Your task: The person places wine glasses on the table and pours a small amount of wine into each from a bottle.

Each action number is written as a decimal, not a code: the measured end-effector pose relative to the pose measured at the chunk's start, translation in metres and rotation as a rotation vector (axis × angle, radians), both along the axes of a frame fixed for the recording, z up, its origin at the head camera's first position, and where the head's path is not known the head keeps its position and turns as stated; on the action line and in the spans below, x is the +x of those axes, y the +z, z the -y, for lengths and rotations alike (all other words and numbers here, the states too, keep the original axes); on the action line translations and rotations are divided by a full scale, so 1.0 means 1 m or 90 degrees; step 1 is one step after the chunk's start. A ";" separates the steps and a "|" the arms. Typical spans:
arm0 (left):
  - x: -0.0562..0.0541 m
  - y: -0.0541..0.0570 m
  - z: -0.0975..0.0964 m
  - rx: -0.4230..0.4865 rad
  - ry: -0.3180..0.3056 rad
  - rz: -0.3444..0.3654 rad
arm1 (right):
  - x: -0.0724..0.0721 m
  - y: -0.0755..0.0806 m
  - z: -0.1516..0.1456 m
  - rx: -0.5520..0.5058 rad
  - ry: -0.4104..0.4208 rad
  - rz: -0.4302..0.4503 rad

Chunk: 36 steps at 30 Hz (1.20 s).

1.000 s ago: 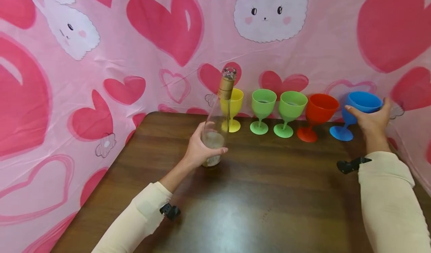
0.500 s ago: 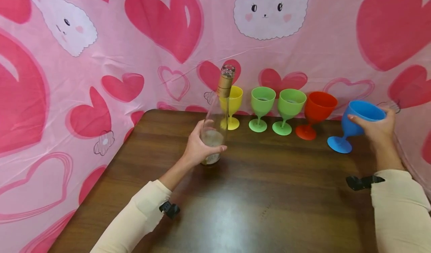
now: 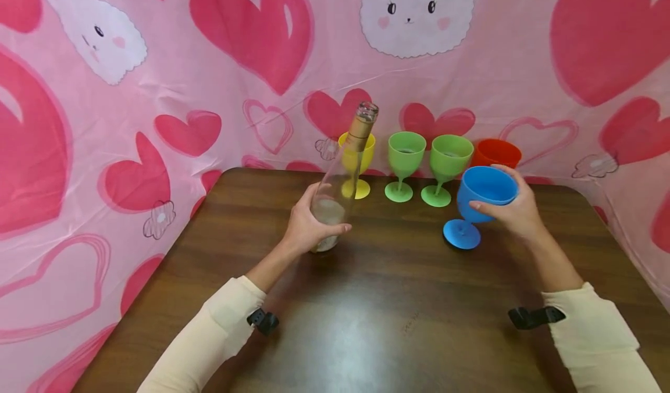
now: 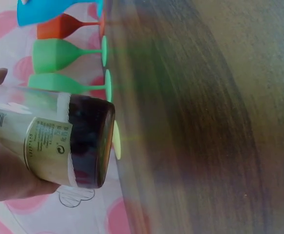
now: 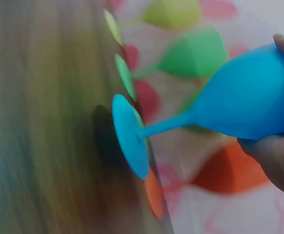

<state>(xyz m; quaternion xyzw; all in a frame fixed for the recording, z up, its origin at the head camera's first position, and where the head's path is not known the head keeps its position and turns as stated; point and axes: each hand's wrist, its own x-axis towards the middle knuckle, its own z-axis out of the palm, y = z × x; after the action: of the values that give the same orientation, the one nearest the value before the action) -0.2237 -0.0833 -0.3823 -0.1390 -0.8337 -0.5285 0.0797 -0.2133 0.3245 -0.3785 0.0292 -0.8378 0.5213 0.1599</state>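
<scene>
My left hand (image 3: 309, 223) grips the lower part of a clear glass bottle (image 3: 335, 189), which leans to the right. A gold band circles the bottle's neck, and a printed label with a barcode shows on its side in the left wrist view. In my right hand (image 3: 515, 207) is a blue plastic goblet (image 3: 487, 192), held by its bowl between thumb and fingers. The right wrist view shows the blue goblet's foot (image 5: 130, 139) raised off the table. Behind the goblet, a red goblet (image 3: 497, 150) is partly hidden.
Two green goblets (image 3: 405, 154) (image 3: 449, 157) stand upright along the table's back edge. A yellow goblet (image 3: 361, 188) is partly behind the bottle. The brown wooden table (image 3: 366, 323) meets a pink heart-print cloth (image 3: 251, 44) at the back and left.
My right hand has lifted the blue goblet from the right end of the row and carried it left and toward me. The bottle has tilted slightly more to the right in my left hand.
</scene>
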 end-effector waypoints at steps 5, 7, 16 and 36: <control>0.001 0.002 -0.003 -0.042 0.014 -0.003 | -0.015 -0.002 0.048 -0.018 0.067 0.008; 0.001 0.001 -0.004 -0.057 0.019 -0.001 | -0.022 -0.003 0.063 -0.035 0.088 0.016; 0.000 0.000 -0.002 -0.129 0.025 0.017 | -0.040 -0.014 0.096 -0.081 0.139 0.016; -0.006 0.017 0.001 -0.447 0.073 -0.072 | -0.038 -0.020 0.095 -0.105 0.148 0.017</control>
<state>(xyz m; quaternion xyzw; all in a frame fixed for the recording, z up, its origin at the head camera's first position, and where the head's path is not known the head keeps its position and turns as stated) -0.2298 -0.0847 -0.3656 -0.1400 -0.9652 -0.1958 0.1021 -0.2517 0.2299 -0.3982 0.1058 -0.7849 0.6039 0.0894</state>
